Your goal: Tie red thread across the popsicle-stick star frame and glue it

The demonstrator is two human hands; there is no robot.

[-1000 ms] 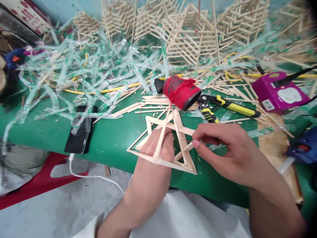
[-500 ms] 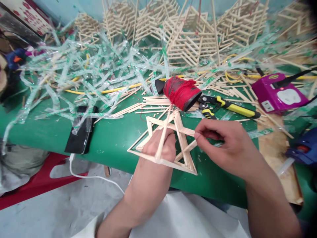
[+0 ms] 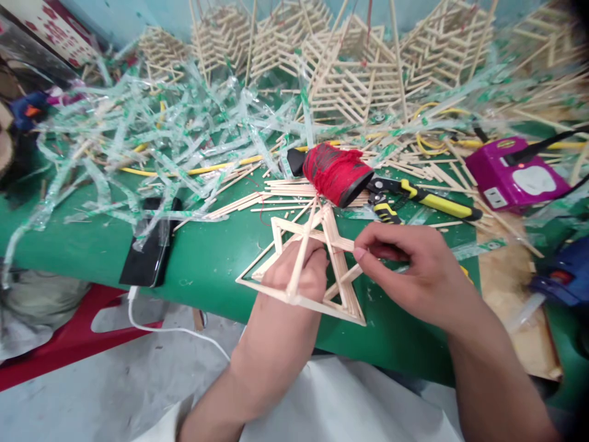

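Observation:
A star-shaped frame of pale wooden sticks is held up above the green table, in the middle of the head view. My left hand reaches in among its sticks, fingers curled closed around part of the frame; the fingertips are hidden. At the star's right-hand point, my right hand pinches the tip between thumb and forefinger. Whether a thread is in that pinch too is too small to see. Just beyond the star lies a spool of red thread, with pliers with yellow-and-black handles beside it.
Loose wooden sticks and a heap of clear tape strips cover the table's back. Several stacked-stick structures stand behind. A phone with a white cable lies left; a purple power box and blue glue gun are right.
My right hand has shifted slightly left, further over the star's right point. My left hand and the frame have hardly moved.

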